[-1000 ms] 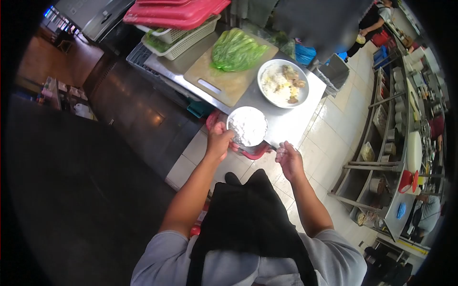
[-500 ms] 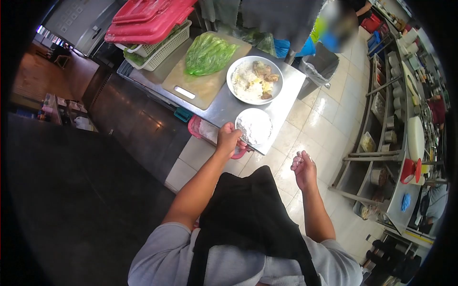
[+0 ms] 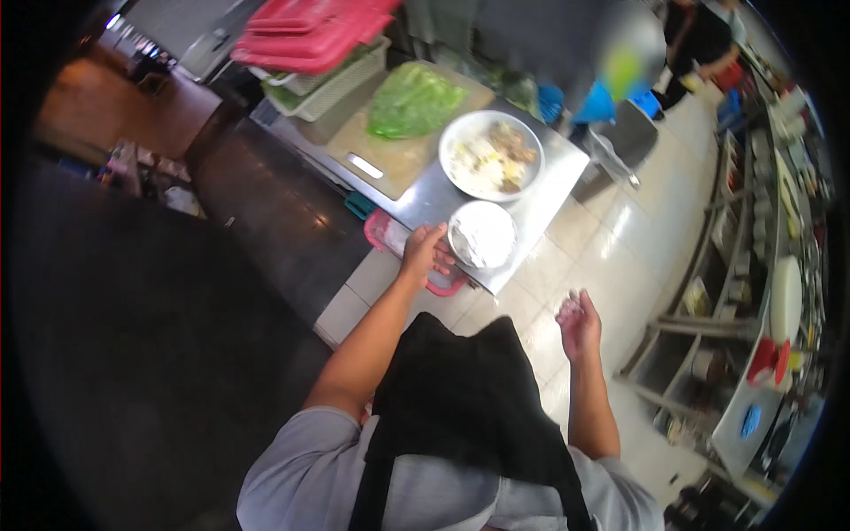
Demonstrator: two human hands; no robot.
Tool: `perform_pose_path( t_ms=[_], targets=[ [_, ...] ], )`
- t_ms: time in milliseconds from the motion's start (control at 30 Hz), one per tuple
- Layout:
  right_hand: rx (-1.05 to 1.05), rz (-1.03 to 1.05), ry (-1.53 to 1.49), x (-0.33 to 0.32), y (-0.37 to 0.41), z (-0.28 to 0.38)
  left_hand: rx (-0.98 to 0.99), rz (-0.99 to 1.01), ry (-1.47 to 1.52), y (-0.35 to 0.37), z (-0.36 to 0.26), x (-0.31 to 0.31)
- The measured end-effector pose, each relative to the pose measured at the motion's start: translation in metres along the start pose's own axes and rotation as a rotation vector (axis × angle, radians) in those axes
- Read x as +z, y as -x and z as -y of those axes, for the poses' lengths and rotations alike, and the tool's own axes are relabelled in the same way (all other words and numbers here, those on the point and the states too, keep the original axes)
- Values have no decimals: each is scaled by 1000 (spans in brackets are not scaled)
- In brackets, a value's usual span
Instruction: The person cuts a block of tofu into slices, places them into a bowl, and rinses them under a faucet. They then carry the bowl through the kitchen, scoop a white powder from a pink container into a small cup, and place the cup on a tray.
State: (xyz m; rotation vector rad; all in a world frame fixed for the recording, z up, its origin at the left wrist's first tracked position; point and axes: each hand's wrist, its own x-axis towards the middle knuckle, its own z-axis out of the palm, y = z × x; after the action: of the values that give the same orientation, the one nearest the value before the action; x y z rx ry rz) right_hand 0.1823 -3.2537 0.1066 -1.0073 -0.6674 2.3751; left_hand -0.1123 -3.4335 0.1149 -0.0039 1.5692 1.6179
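My left hand (image 3: pixel 426 254) is at the left rim of a small bowl of white powder (image 3: pixel 482 234), thumb and fingers apart; blur hides whether the fingertips still touch it. The bowl stands near the corner of a steel table (image 3: pixel 553 181). My right hand (image 3: pixel 579 324) hangs over the floor to the right, fingers loosely curled, white powder on the fingertips and nothing held. Behind the small bowl sits a larger white bowl (image 3: pixel 445 159) with rice-like white food and browned pieces. A bag of green leaves (image 3: pixel 414 99) lies on a cutting board (image 3: pixel 390 177).
A white basket (image 3: pixel 341 87) with red lids (image 3: pixel 310 35) stands at the table's far left. Below the edge is a pink tub (image 3: pixel 378 228). A lined grey bin (image 3: pixel 633 133) is beyond the table. Shelving (image 3: pixel 708 323) runs along the right; another person (image 3: pixel 699 44) is farther back.
My left hand has drawn slightly left from the small bowl, its thumb off the rim. The view has shifted, moving the table right in the picture. My right hand stays empty.
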Motion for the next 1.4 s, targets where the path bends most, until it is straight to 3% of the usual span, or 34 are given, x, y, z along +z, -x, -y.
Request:
perform_pose_path(
  t_ms=[100, 200, 300, 467, 533, 567, 633, 667, 800, 900, 1033, 1233, 1400],
  targets=[
    [32, 70, -82, -10, -7, 2, 237, -263, 156, -6, -25, -28],
    [-13, -23, -40, -2, -7, 6, 481, -227, 398, -31, -94, -95],
    [-83, -71, -8, 14, -4, 12, 592, -384, 454, -69, -186, -148],
    [-212, -120, -38, 43, -1, 14, 395, -158, 667, -163, -274, -155],
    [-260, -107, -49, 58, 4, 13, 541, 60, 807, -193, -290, -141],
    [-292, -103, -57, 62, 6, 10, 549, 75, 809, -202, -298, -132],
    [-342, -95, -59, 65, 10, 3, 798, 153, 993, -215, -303, -117],
    [-352, -131, -48, 67, 15, 1, 790, 203, 1119, -218, -308, -112],
    [-406, -218, -5, 80, 37, -7, 995, 148, 1198, -225, -321, -99],
    [-427, -259, 6, 77, 49, -10, 1043, 131, 1226, -234, -331, -100],
    [-474, -342, 75, 88, 64, -11, 1015, 78, 1245, -212, -346, -105],
    [-387, -319, 70, 77, 56, -5, 1126, 159, 1169, -155, -354, -124],
    [-348, -123, 92, 66, 19, 18, 1291, 244, 951, -42, -325, -161]
  ],
)
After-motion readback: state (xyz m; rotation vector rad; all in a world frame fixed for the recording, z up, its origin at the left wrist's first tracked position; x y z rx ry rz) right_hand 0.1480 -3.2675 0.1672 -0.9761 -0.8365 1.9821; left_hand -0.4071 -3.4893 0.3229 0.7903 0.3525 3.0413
